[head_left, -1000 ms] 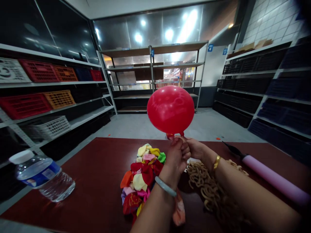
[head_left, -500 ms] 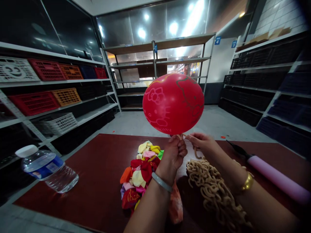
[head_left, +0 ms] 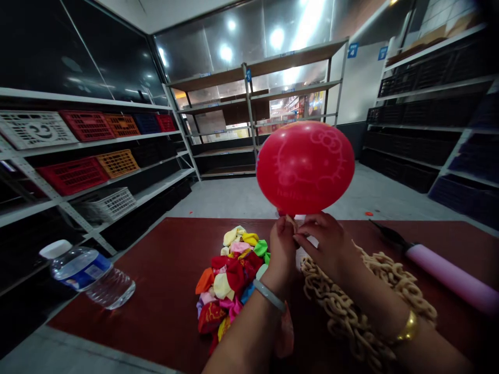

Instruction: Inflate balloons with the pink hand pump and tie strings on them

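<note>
An inflated red balloon point(head_left: 305, 166) with a pale cartoon print floats above the dark red table point(head_left: 163, 275). My left hand point(head_left: 281, 249) is closed round the balloon's neck from below. My right hand point(head_left: 327, 241) pinches at the same neck from the right, fingers pressed together on a thin tan cord. Under my right forearm lies a heap of tan curly cords point(head_left: 346, 306). A pile of flat coloured balloons point(head_left: 230, 280) sits just left of my left wrist.
A water bottle point(head_left: 89, 272) lies on its side at the table's left edge. A pink hand pump point(head_left: 444, 275) lies at the right. Metal shelves with red, orange and white crates point(head_left: 78, 171) line the left; dark shelving lines the right and back.
The balloon has shifted right and turned, its print now facing me. My right hand has moved in closer to the neck beside my left hand. The view has tilted slightly.
</note>
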`<act>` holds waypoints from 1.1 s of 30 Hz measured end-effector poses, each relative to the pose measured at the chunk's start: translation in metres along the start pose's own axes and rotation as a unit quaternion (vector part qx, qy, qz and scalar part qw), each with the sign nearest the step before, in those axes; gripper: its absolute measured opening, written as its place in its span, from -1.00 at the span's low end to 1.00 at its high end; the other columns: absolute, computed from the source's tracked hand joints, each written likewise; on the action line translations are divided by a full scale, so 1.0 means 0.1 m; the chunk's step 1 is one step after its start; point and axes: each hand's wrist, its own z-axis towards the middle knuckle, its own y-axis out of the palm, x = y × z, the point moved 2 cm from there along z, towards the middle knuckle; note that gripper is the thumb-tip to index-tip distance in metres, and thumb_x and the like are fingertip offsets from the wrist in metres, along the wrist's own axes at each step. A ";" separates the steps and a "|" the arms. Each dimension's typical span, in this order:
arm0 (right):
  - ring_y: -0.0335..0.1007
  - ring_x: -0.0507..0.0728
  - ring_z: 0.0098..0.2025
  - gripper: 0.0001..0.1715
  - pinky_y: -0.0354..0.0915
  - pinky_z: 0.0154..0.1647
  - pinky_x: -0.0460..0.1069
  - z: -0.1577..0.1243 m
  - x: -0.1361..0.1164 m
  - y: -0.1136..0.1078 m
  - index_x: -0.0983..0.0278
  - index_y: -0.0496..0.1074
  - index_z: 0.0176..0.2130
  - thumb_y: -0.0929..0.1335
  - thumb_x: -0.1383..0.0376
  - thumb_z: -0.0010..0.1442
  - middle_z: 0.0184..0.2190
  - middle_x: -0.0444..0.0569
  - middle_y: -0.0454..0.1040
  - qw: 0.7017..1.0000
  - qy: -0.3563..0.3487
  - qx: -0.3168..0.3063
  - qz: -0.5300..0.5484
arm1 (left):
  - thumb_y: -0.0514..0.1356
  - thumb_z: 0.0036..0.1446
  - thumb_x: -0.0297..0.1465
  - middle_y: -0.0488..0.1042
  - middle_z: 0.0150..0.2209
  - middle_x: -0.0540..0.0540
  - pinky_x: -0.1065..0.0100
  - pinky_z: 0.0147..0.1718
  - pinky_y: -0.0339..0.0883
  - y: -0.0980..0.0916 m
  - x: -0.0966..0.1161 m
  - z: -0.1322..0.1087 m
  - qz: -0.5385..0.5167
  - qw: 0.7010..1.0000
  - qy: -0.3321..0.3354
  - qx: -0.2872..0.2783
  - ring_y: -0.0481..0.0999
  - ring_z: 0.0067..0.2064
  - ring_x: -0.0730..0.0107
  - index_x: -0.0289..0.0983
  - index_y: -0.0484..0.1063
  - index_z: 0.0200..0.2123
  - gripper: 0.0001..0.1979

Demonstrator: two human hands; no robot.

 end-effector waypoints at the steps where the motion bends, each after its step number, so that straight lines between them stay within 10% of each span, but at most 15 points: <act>1: 0.37 0.16 -0.13 -0.86 0.28 -0.08 0.08 0.01 -0.01 0.00 0.22 0.50 -0.35 0.36 0.25 0.21 -0.20 0.03 0.44 1.000 -0.017 0.006 0.025 | 0.24 0.11 -0.24 0.30 -0.51 0.05 0.48 -0.49 0.13 0.01 -0.01 -0.01 -0.004 1.000 0.009 0.002 0.29 -0.49 0.54 -0.29 0.27 -0.46 -0.73; 11: 0.41 0.10 -0.10 -0.91 0.32 0.00 0.04 0.06 0.06 -0.05 0.23 0.48 -0.24 0.34 0.30 0.25 -0.19 0.00 0.47 0.979 -0.038 0.011 0.198 | 0.25 0.13 -0.17 0.35 -0.41 0.04 0.45 -0.30 0.24 0.12 -0.01 -0.07 -0.051 0.997 0.038 -0.041 0.33 -0.36 0.51 -0.30 0.31 -0.40 -0.69; 19: 0.45 0.10 -0.28 -0.81 0.37 -0.23 0.01 0.01 0.18 0.01 0.20 0.41 -0.29 0.43 0.17 0.15 -0.33 -0.07 0.50 0.940 0.122 0.018 0.318 | 0.12 0.24 -0.17 0.38 -0.42 0.02 0.44 -0.37 0.19 0.07 0.05 -0.14 0.224 0.967 0.116 -0.030 0.32 -0.37 0.45 -0.27 0.35 -0.39 -0.72; 33: 0.31 0.05 -0.44 -0.79 0.20 -0.40 -0.03 0.09 0.18 -0.25 0.24 0.38 -0.39 0.33 0.16 0.21 -0.48 -0.10 0.44 0.981 0.102 -0.039 0.160 | -0.02 0.35 -0.23 0.38 -0.44 0.01 0.40 -0.39 0.12 0.10 0.15 -0.19 0.411 0.885 0.209 -0.066 0.34 -0.39 0.43 -0.24 0.31 -0.38 -0.70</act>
